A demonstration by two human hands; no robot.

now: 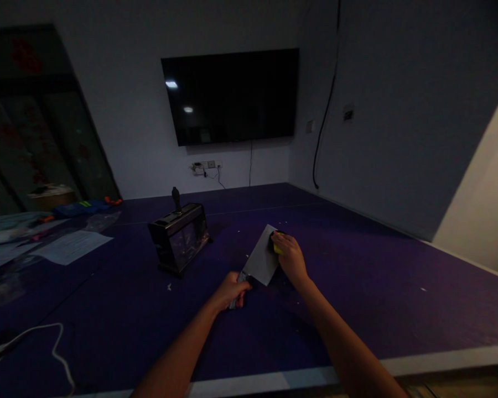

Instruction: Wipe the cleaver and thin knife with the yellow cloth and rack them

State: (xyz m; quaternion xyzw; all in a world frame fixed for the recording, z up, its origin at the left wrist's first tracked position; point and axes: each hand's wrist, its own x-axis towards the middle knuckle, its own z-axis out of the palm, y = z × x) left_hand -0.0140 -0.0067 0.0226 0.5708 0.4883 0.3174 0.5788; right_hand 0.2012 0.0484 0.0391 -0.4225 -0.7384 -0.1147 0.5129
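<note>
My left hand (pixel 234 289) is closed round the handle of a cleaver (pixel 262 258), whose broad pale blade slants up and away to the right. Against the right side of that blade, near its far end, my right hand (pixel 289 255) grips a small yellow and black object (pixel 279 246); its exact kind is hidden by the fingers. To the left of the cleaver stands a black knife block (pixel 182 237) with a see-through side. One dark handle (pixel 176 199) sticks up from its top.
A purple surface (pixel 249 337) with a pale front edge lies under everything. Printed papers (pixel 72 246), clear plastic and clothing lie at the left. A white cable (pixel 58 345) curls at the lower left. Small white scraps are scattered about. A television (pixel 232 97) hangs on the wall behind.
</note>
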